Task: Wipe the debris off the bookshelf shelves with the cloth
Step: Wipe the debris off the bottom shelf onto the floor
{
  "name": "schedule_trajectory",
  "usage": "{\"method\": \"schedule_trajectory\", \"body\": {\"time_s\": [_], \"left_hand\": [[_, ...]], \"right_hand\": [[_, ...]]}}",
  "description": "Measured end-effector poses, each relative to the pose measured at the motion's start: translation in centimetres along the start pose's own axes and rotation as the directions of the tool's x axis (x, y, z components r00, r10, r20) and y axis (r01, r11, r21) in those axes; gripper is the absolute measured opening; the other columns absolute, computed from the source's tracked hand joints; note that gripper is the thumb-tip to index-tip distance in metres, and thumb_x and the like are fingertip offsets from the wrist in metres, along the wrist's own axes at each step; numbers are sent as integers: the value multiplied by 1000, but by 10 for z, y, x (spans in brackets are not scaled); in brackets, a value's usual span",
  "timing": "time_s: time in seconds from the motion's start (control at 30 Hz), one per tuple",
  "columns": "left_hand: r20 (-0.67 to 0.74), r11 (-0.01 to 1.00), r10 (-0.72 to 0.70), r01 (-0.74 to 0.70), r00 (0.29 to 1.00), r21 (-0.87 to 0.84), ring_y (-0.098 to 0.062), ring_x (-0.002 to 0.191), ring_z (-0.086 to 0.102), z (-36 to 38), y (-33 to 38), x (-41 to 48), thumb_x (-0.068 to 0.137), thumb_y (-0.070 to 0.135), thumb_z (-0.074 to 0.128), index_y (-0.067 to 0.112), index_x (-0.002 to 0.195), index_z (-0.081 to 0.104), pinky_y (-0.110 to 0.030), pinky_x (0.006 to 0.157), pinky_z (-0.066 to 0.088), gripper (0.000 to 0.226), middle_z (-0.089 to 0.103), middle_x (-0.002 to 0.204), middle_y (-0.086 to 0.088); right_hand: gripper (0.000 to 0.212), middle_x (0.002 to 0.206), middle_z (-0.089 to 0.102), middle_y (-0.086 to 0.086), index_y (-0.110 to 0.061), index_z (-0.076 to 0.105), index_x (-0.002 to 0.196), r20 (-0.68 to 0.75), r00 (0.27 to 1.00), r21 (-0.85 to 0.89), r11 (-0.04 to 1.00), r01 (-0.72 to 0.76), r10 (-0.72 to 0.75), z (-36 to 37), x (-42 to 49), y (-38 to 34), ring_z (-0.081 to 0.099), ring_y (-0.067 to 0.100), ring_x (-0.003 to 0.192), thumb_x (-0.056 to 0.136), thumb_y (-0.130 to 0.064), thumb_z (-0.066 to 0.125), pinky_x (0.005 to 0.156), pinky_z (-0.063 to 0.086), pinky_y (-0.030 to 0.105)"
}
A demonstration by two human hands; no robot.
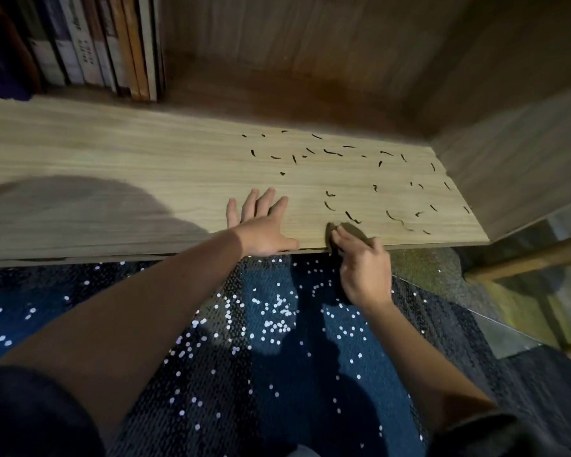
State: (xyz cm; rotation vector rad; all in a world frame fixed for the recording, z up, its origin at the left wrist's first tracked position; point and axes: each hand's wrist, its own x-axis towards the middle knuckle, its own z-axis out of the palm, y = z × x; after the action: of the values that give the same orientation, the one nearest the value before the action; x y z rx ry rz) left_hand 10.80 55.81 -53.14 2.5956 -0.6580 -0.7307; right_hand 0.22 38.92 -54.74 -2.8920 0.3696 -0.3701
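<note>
A light wooden shelf (145, 166) runs across the view. Dark thin debris strands (330, 152) lie scattered over its right half. My left hand (261, 222) rests flat on the shelf near the front edge, fingers spread and straight. My right hand (365, 265) grips a small dark cloth (351, 230) at the shelf's front edge, just left of the nearest strands. Part of the cloth hangs over the edge under my fingers.
Several upright books (89, 44) stand at the shelf's back left. The bookshelf's side wall (508, 159) closes off the right end. Below is a blue carpet (277, 341) dotted with small white specks. A wooden rail (524, 258) sits at lower right.
</note>
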Motion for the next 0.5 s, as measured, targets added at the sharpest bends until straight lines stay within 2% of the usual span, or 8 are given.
{"method": "schedule_trajectory", "body": {"time_s": [0.07,0.13,0.27,0.33,0.4,0.43,0.5], "left_hand": [[-29,1000,4,-3,1000,21,-18,140,-27,1,-1,0,85,62,47,30,149,-10,-50,108,-20,91,-26,154,6],[-49,999,7,-6,999,32,-19,141,-24,2,1,-2,84,63,47,30,149,-7,-51,110,-18,91,-22,155,6],[-152,1000,-3,7,988,20,-20,143,-7,-1,7,3,77,57,59,28,149,13,-49,113,-8,90,0,155,5],[-182,1000,23,-24,983,-5,-19,143,-4,1,14,6,76,55,61,26,148,17,-47,114,-8,89,4,155,6],[-175,995,16,-33,985,-99,-16,144,-10,9,20,7,78,57,57,26,150,11,-46,114,-13,90,-3,157,9],[-178,991,0,-24,984,-134,-15,143,-14,13,22,7,80,59,55,26,150,8,-45,113,-16,91,-6,157,10],[-219,991,-39,9,975,-135,-14,143,-16,19,25,9,81,65,50,25,151,5,-44,112,-18,92,-8,157,10]], "right_hand": [[48,131,56,1,-19,53,128,2,989,-97,984,-146,147,-8,18,22,49,29,104,87,4,45,87,44,43],[50,136,52,1,-19,51,131,-5,982,-153,970,-188,190,-8,24,14,45,30,116,87,1,42,95,39,44],[50,131,56,4,-15,56,127,-14,1000,-27,999,-24,23,2,-2,-16,49,31,109,82,7,49,84,41,39],[48,129,57,6,-18,55,127,-14,995,-10,995,-102,101,-9,6,-1,49,31,106,86,5,48,84,45,40],[45,128,56,8,-20,52,130,49,965,-71,964,-255,258,-14,38,19,45,32,110,91,1,41,92,44,44],[45,129,56,9,-19,51,132,78,954,-94,955,-283,290,-15,53,22,44,33,112,92,0,38,95,42,45],[46,128,57,10,-17,50,132,104,965,-68,969,-236,242,-11,64,11,42,33,113,92,0,36,95,41,46]]}}
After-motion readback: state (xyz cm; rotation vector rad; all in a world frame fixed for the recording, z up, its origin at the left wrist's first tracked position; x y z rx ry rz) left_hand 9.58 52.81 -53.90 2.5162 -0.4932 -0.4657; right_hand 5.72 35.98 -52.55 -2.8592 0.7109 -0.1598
